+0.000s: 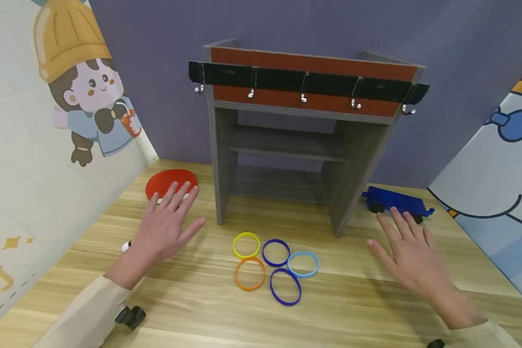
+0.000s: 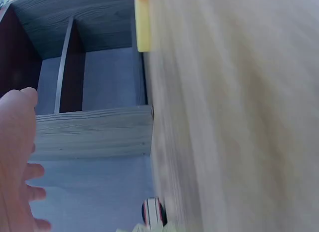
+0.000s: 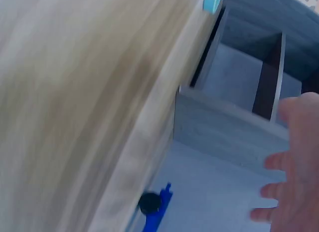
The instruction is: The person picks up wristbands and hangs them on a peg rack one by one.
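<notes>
My left hand (image 1: 165,224) hovers over the left part of the table with fingers spread, holding nothing. Just beyond its fingertips lies a red round object (image 1: 171,181), partly covered by them. On the other side, my right hand (image 1: 413,258) is also spread and holds nothing, near a blue toy wagon (image 1: 393,199). Between the hands lie several rings: a yellow ring (image 1: 234,249), an orange ring (image 1: 237,278), a light blue ring (image 1: 317,268) and two dark blue rings. Behind them stands a grey wooden shelf (image 1: 217,169) with a black rail (image 1: 278,79) of silver hooks (image 1: 303,98).
The wooden table (image 1: 191,309) meets a purple back wall (image 1: 156,58) and printed side panels. A small white object (image 1: 126,246) is mostly hidden behind my left wrist. Black clips (image 1: 131,317) sit by the sleeves.
</notes>
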Demonstrator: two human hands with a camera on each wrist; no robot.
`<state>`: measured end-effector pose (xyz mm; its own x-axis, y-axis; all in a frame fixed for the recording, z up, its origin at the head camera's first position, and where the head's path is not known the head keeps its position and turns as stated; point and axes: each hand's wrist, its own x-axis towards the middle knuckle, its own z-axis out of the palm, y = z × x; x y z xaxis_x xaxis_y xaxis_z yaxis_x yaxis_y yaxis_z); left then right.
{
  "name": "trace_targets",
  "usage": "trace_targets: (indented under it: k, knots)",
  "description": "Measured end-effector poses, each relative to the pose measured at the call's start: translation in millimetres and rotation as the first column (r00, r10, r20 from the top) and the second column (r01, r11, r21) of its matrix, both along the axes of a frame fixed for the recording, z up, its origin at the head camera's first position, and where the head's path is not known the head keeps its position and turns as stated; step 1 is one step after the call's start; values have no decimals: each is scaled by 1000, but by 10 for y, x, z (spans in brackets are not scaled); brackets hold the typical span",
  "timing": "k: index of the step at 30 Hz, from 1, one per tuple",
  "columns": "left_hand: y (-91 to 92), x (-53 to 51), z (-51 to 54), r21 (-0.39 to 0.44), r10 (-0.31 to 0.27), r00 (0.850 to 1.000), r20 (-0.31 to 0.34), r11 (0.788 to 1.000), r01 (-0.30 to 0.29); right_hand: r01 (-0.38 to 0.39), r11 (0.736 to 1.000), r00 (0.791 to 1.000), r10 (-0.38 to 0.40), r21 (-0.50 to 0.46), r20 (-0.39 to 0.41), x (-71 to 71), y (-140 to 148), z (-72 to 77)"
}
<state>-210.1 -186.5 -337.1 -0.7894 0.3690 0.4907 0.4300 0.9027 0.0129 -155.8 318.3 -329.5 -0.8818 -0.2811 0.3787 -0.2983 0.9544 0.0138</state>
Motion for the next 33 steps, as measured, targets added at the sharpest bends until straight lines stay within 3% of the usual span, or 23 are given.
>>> trace_targets:
  k: [2,5,9,11,16,20,23,29,33]
  knots:
    - [25,-35,18,112,-57,998,-20,992,59,-62,998,997,62,-4,-38,-10,-77,-27]
    - [88,-124,52,299,-150,985,-83,939,169,-156,987,986,153,-33,-67,-52,-212,-74]
    - [179,-261,71,496,-216,962,-166,825,271,-224,960,971,235,-170,48,-116,-447,-133]
    - [222,-327,74,568,-229,952,-204,764,305,-246,938,953,280,-243,118,-157,-564,-163]
    - [348,-441,74,702,-220,947,-233,636,321,-274,906,912,351,-324,213,-305,-768,-265]
    - [446,-486,67,759,-203,953,-224,578,301,-247,906,894,350,-344,279,-378,-856,-335]
    - [515,-460,108,769,-185,952,-242,562,305,-243,911,891,345,-332,294,-387,-892,-361]
    - [625,-324,280,794,-182,945,-271,513,326,-271,903,905,357,-333,231,-399,-887,-367]
    - [628,-320,290,829,-178,952,-251,468,306,-242,878,908,355,-412,222,-448,-825,-359]
